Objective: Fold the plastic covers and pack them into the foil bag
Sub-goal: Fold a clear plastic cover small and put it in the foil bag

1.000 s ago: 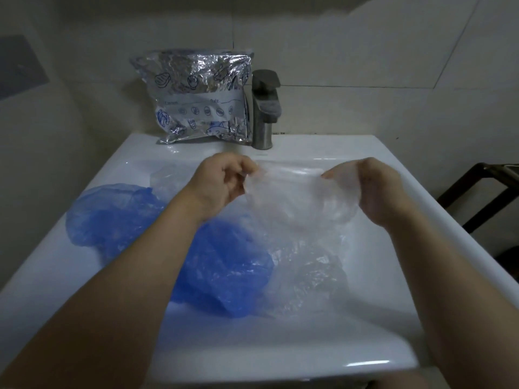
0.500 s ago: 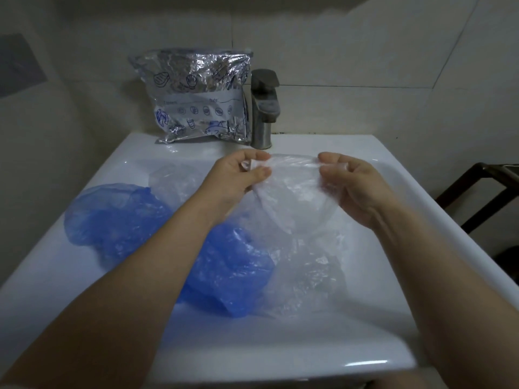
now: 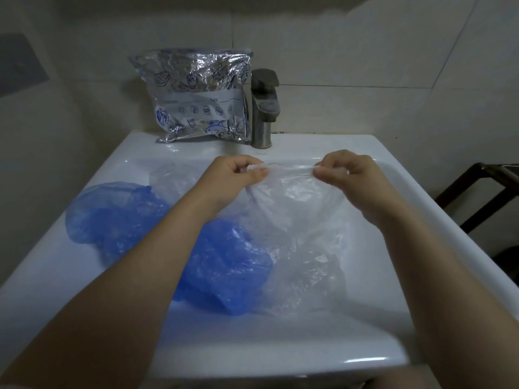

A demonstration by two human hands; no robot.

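Observation:
A clear plastic cover [image 3: 295, 197] hangs stretched between my two hands above the white sink [image 3: 393, 192]. My left hand [image 3: 233, 178] pinches its top edge at the left end. My right hand [image 3: 354, 178] pinches the same edge at the right end. Two blue plastic covers lie in the basin, one [image 3: 112, 211] at the left and one [image 3: 227, 265] under my left forearm. More clear covers lie crumpled below the held one [image 3: 306, 279] and behind my left hand [image 3: 174, 178]. The silver foil bag [image 3: 199, 99] stands at the back rim against the wall.
A metal faucet [image 3: 264, 108] stands just right of the foil bag. Tiled walls close in behind and to the left. A dark wooden frame [image 3: 477, 192] stands to the right of the sink.
My hands have moved apart and pulled the clear cover's top edge taut. Both hands now pinch it with curled fingers, and the cover hangs flatter than before.

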